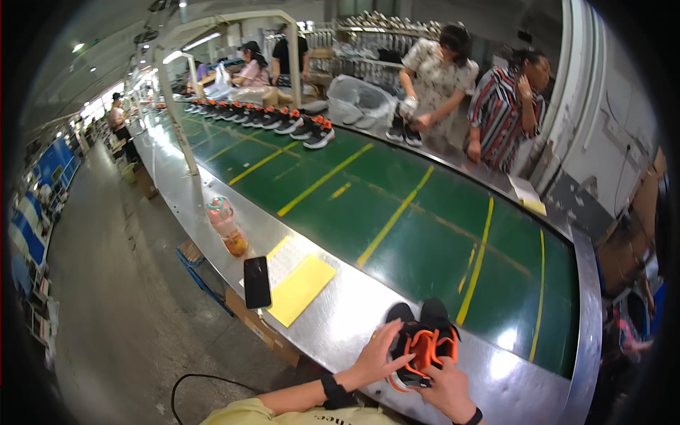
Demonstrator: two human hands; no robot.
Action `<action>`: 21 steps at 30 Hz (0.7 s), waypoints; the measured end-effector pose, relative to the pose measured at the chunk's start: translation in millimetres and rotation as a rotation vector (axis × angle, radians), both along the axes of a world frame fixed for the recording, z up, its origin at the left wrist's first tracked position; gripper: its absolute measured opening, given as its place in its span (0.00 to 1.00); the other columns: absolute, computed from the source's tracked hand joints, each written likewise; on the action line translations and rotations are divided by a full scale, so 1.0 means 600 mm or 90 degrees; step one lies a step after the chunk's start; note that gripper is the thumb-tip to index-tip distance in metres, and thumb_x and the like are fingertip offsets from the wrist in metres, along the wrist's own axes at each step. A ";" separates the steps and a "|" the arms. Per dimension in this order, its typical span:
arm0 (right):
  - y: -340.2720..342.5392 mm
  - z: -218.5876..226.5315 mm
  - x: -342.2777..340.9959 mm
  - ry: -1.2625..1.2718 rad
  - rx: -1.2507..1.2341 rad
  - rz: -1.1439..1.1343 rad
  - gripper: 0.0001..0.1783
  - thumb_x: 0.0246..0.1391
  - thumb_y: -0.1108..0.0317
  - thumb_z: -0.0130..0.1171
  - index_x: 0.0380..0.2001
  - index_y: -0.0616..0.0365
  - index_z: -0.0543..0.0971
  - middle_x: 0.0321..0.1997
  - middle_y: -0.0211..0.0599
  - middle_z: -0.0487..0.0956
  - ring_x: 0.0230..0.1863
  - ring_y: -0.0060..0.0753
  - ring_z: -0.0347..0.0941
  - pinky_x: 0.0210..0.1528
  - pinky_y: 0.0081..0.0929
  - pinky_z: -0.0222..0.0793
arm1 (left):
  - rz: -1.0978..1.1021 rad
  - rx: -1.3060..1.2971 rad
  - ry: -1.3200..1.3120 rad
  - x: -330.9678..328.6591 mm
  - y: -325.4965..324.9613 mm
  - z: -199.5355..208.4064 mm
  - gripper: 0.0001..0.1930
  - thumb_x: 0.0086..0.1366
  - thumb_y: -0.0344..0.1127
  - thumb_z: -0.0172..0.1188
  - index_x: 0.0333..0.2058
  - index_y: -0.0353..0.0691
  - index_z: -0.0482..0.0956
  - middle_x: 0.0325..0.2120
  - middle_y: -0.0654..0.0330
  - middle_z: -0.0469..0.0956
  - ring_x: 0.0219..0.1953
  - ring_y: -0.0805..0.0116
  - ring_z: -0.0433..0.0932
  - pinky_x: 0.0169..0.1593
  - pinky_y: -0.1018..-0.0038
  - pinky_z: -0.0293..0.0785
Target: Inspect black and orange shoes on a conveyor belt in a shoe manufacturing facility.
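A pair of black sneakers with orange linings stands on the metal edge in front of me, toes pointing away: a left sneaker and a right sneaker. My left hand lies along the outer side of the left sneaker, its fingers stretched out and thumb apart. At the heel end, my right hand has its fingers bent at the collar, pinching the rear of a sneaker. Part of the heels is hidden behind that hand.
A green conveyor belt with yellow lines runs beyond the metal edge; a row of sneakers stands far left. Left of me lie a phone, a yellow pad and a bottle. Across the belt, a person handles shoes.
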State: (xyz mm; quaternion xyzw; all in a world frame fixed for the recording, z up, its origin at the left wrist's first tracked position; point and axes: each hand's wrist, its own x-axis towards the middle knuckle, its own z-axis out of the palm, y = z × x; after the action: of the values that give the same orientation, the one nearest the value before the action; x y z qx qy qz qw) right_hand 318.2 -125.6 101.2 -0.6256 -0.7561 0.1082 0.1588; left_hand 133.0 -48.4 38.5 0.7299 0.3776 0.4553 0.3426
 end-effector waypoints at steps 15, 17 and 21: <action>-0.016 -0.007 -0.079 0.096 -0.071 -0.079 0.28 0.32 0.69 0.68 0.43 0.43 0.74 0.50 0.48 0.68 0.31 0.48 0.77 0.33 0.36 0.74 | -0.134 -0.191 0.203 -0.025 0.162 0.063 0.15 0.58 0.47 0.61 0.36 0.42 0.83 0.27 0.55 0.82 0.32 0.64 0.81 0.35 0.73 0.75; -0.022 -0.011 -0.080 0.112 -0.076 -0.089 0.28 0.32 0.69 0.68 0.43 0.43 0.74 0.50 0.48 0.68 0.31 0.48 0.77 0.32 0.36 0.74 | -0.176 -0.289 0.222 -0.025 0.177 0.065 0.15 0.60 0.43 0.62 0.37 0.37 0.83 0.28 0.60 0.83 0.31 0.75 0.79 0.37 0.77 0.74; -0.029 -0.013 -0.079 0.123 -0.072 -0.095 0.28 0.33 0.68 0.68 0.43 0.43 0.74 0.51 0.48 0.67 0.31 0.48 0.77 0.32 0.36 0.74 | -0.175 -0.325 0.237 -0.022 0.180 0.059 0.15 0.60 0.46 0.62 0.35 0.41 0.84 0.27 0.62 0.82 0.32 0.74 0.80 0.37 0.77 0.74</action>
State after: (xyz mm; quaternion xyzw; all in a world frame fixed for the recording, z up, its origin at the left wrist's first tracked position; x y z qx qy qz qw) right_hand 270.8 -143.2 93.6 -0.6746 -0.6814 0.1982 0.2031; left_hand 119.6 59.7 74.0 0.7354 0.4337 0.1547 0.4971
